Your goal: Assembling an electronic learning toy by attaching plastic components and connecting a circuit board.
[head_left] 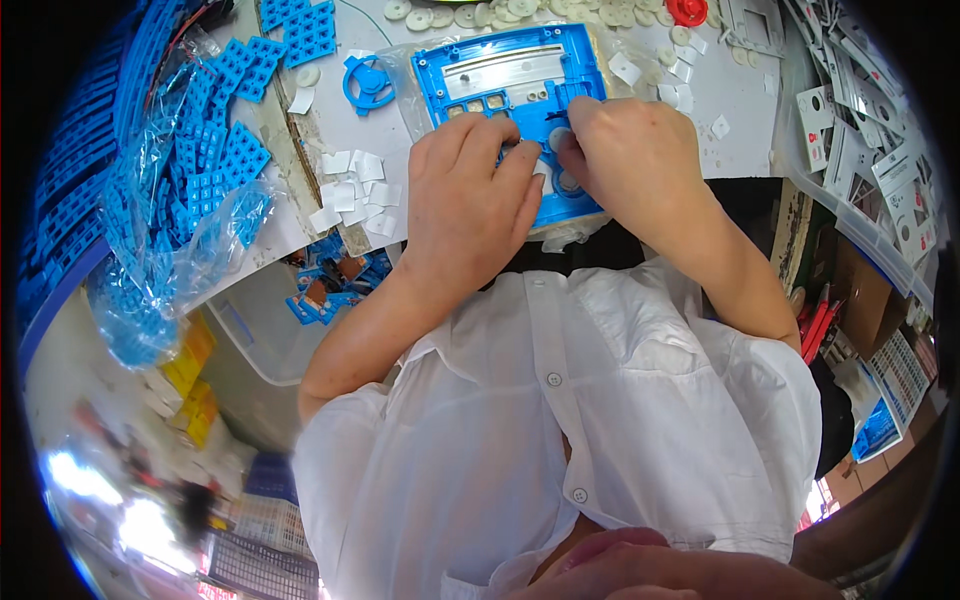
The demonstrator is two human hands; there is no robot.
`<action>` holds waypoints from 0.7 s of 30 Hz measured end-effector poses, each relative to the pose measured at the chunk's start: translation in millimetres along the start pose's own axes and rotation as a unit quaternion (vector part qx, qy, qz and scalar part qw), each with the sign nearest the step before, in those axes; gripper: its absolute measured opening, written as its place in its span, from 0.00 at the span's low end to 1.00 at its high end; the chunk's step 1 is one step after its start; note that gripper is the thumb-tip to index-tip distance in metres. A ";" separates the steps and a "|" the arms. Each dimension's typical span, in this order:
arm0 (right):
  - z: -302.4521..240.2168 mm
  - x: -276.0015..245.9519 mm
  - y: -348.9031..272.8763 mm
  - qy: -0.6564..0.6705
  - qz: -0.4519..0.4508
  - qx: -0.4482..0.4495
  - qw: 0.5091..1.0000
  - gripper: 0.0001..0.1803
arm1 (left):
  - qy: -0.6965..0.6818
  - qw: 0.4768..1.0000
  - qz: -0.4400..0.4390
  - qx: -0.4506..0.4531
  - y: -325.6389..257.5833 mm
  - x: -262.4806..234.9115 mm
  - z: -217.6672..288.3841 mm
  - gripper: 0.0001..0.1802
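A blue plastic panel [505,75] with cut-out windows and a silver strip lies on the white table in front of me. My left hand [465,205] rests on the panel's near left part, fingers curled against its surface. My right hand [625,155] presses on the panel's near right part, fingertips pinched around a small white round disc [562,137]. The two hands almost touch at the fingertips. The panel's near edge is hidden under them.
White square stickers [352,190] lie left of the panel, beside a blue ring part [368,82]. Blue grid pieces in clear bags [180,190] pile at the left. White discs [520,12] line the far edge. A tray of white cards [870,130] stands at the right.
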State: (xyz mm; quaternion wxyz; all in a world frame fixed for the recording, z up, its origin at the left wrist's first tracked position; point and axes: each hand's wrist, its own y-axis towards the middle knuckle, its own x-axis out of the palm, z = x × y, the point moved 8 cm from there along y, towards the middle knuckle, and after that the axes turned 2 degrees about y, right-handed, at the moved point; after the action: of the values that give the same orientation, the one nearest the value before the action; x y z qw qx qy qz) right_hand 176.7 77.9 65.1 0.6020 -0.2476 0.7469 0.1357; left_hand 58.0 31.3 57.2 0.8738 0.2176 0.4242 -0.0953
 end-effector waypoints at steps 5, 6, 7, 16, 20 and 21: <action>11.7 -11.9 -13.0 0.036 0.006 0.024 0.999 0.10 | -0.008 1.000 -0.011 -0.006 0.7 -0.2 -0.5 0.14; 8.7 -20.3 -17.9 0.054 0.037 -0.009 0.998 0.11 | -0.008 1.000 -0.010 -0.006 1.5 0.0 -0.8 0.15; 5.2 -27.2 -24.7 0.074 0.069 -0.041 0.994 0.13 | -0.007 1.000 -0.011 -0.005 1.2 0.1 -1.1 0.15; -5.4 -3.8 -49.9 0.072 0.035 -0.154 0.985 0.33 | -0.002 1.000 0.000 0.004 2.3 -4.0 1.5 0.16; -4.0 -8.6 -46.0 0.046 0.016 -0.178 0.983 0.35 | 0.007 1.000 -0.004 0.005 1.1 -3.7 1.3 0.16; -4.7 -8.8 -44.8 0.044 0.015 -0.179 0.983 0.35 | 0.009 1.000 -0.005 0.006 1.4 -4.1 1.2 0.17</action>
State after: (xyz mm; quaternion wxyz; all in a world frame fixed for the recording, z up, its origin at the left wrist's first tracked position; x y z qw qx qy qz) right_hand 198.0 39.7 79.0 0.5129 -0.3460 0.7397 0.2647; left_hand 56.8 31.9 61.5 0.8683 0.2213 0.4324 -0.1003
